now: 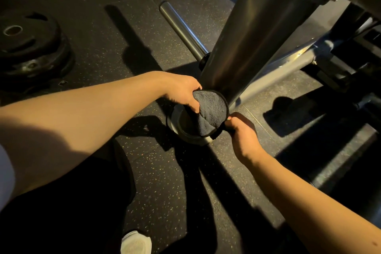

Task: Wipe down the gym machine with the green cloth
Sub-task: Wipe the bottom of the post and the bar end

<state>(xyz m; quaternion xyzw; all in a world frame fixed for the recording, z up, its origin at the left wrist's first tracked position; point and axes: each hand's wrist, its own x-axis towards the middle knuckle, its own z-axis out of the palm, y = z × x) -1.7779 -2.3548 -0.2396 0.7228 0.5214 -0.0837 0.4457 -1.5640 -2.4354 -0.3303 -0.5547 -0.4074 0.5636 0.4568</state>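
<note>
Where the frame begins at upper left, a stack of black weight plates [31,47] lies flat on the speckled rubber floor [99,33]. At the left edge, a white sleeve [6,171]; below it, a knee in black trousers [72,202]. One white shoe [136,243] shows at the bottom edge.

Left forearm runs from the left edge up to centre frame. The left hand [181,90] has its fingers curled over the upper edge of the cloth [208,113] and grips it. The cloth sits at centre frame and reads dark grey in the dim warm light; true colour cannot be judged. It is stretched between both hands and draped over a round pale-rimmed part [185,132] low on the floor. What that part is cannot be told.

Above centre, a chrome peg [179,24] slants from upper left down toward the steel column [257,27]. The column is wide and slanted, and its lower end meets the cloth's upper right edge.

Just right of the cloth, the right hand [243,132] pinches the lower right edge, fingers curled, back of the hand facing the camera. Its forearm leaves by the lower right corner.

At right, the grey frame of the gym machine [321,51] extends to the right edge, with dark parts behind it and hard shadows on the floor below.
</note>
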